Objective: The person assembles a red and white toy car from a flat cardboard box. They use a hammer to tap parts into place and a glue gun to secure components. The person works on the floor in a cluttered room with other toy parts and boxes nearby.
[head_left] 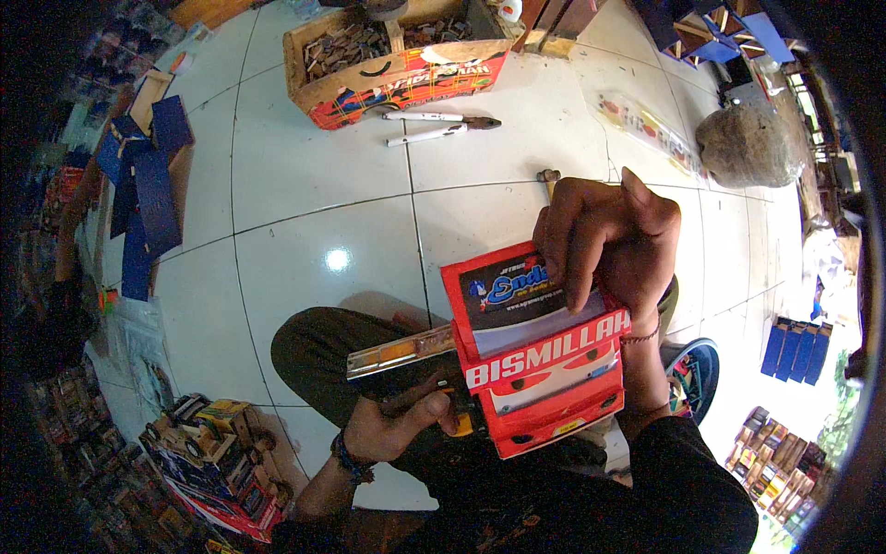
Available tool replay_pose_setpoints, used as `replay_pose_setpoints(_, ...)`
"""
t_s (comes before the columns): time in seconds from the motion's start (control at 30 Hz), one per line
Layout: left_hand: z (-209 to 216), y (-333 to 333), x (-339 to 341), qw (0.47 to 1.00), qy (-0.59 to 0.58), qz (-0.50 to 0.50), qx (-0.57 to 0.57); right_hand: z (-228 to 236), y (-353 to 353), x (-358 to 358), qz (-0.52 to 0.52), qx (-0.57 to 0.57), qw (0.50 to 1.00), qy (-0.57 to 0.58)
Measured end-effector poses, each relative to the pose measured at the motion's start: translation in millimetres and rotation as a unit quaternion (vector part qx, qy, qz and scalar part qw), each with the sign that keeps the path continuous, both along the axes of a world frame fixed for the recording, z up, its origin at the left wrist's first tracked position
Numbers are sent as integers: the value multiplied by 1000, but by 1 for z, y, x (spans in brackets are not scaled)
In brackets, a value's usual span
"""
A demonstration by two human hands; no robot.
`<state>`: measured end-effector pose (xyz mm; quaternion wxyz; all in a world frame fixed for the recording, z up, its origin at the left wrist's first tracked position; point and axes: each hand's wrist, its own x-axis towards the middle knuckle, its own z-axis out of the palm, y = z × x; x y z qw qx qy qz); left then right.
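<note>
A boxy red toy truck cab [549, 392] with a printed front is held above my lap. Along its upper edge, my right hand [614, 240] has its fingers bent and pressed against the dark printed windshield panel [508, 300]. Low on the cab's left side, my left hand [397, 427] is curled, its thumb against a small yellow part [462, 420]. What its fingers wrap is mostly hidden. A long silver-edged piece [401, 353] with a yellowish middle sticks out leftward from behind the cab, above the left hand.
Ahead stands a wooden box [406, 85] of small wood pieces, with white-handled pliers [443, 127] before it. A hammer [549, 175] lies partly behind my right hand. Blue panels [152, 198] lie left, a stone [748, 148] right, a blue bucket [706, 369] nearer. Toy trucks [221, 462] stand lower left.
</note>
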<state>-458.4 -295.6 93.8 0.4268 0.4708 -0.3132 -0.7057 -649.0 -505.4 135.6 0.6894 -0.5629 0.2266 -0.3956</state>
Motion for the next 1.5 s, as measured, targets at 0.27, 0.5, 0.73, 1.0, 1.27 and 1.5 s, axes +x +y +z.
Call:
replay_pose_setpoints(0.27,5,0,-2,999,-28,-11,26,1,2,3,-9,-4,1000,21)
replay_pose_setpoints(0.5,3,2,-6,999,-13,35,10,-2,2,5,-19,-6,1000,-7)
replay_pose_setpoints(0.73,5,-1,-10,998,19,50,30,-3,-1,1,-6,-8,1000,-22)
replay_pose_setpoints(1.0,2,5,-27,992,17,110,60,-5,3,3,-11,-1,999,-38)
replay_pose_setpoints(1.27,3,5,-40,984,8,169,49,-4,6,8,-12,9,999,-48)
replay_pose_setpoints(1.5,8,5,-38,978,49,135,153,-2,6,10,-46,4,999,-26)
